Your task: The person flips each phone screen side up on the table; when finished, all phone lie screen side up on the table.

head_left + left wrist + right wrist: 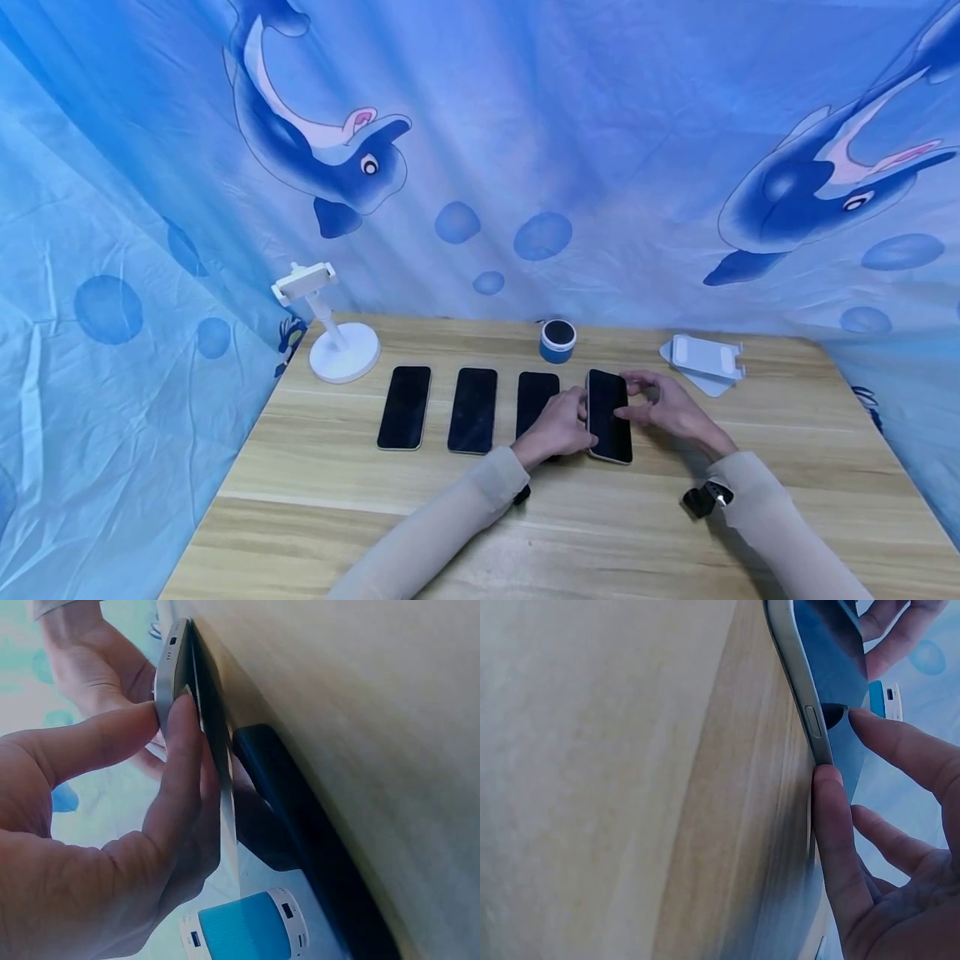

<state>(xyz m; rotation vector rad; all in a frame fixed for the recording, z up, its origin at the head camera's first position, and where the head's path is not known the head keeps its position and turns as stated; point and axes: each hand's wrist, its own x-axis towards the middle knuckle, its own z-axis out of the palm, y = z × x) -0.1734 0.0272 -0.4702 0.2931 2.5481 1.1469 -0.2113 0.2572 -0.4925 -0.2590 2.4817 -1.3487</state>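
A smartphone with a black screen, at the right end of a row, is held between both hands. My left hand pinches its left side near the near end, and the left wrist view shows thumb and finger on the phone's metal rim. My right hand grips the opposite long side. In the right wrist view, one fingertip presses the side edge below the button while another touches the dark screen. The left hand partly covers a neighbouring smartphone.
Further left lie two more smartphones, screens up. A white phone stand stands at the back left. Behind the row is a small blue-and-white speaker. A folded white stand lies back right. Blue curtains border the wooden table.
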